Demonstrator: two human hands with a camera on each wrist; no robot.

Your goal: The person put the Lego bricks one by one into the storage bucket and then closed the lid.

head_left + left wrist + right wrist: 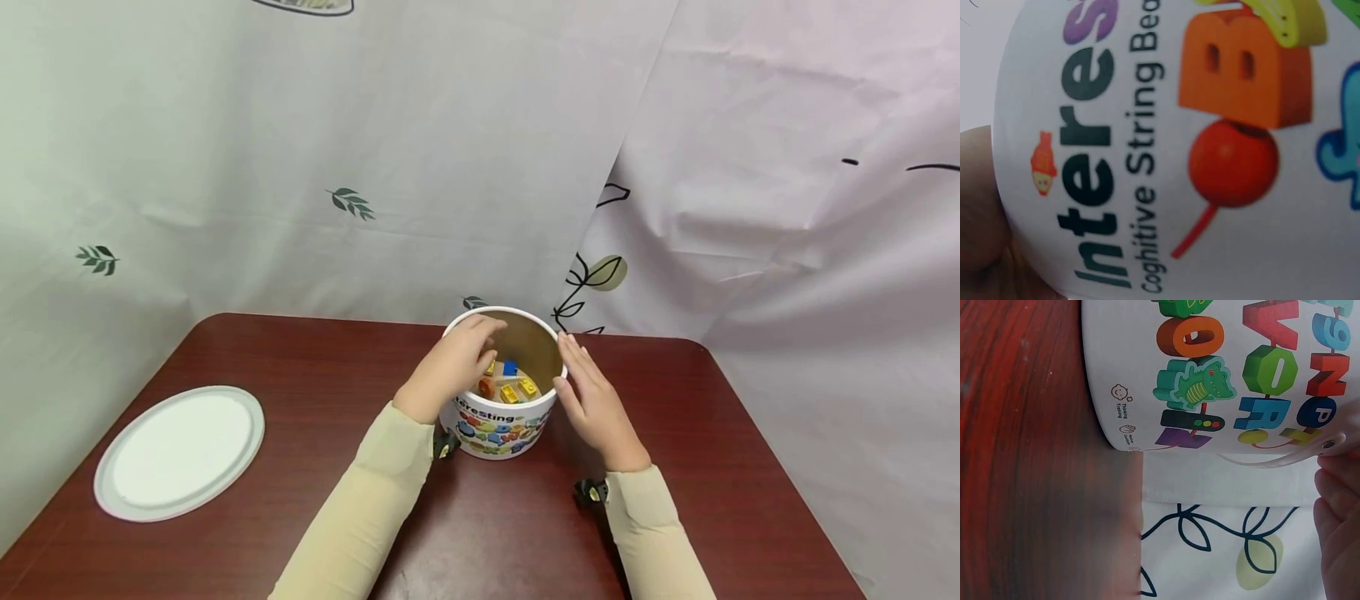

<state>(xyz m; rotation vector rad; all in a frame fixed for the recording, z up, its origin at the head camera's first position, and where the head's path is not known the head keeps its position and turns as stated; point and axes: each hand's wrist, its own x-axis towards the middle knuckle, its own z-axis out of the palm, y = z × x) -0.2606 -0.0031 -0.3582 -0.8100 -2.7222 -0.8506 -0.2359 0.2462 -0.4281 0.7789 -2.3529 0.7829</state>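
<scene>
A round white bucket [498,432] with printed letter beads stands uncovered near the far side of the table. Inside lie several yellow bricks [510,394], a blue brick [511,367] and an orange piece [487,387]. My left hand [452,364] reaches over the left rim, fingers bent loosely above the opening; part of the contents is hidden beneath it. Along the right rim, my right hand [596,408] lies with its fingers nearly straight, fingertips at the edge. In the right wrist view those fingers [1340,519] are beside the bucket's pale handle [1297,454].
A white round lid [180,450] lies flat at the left of the dark red table [315,467]. Behind the table's far edge hangs a pale curtain [450,167] with leaf prints. Black wrist cameras [588,493] sit below both hands.
</scene>
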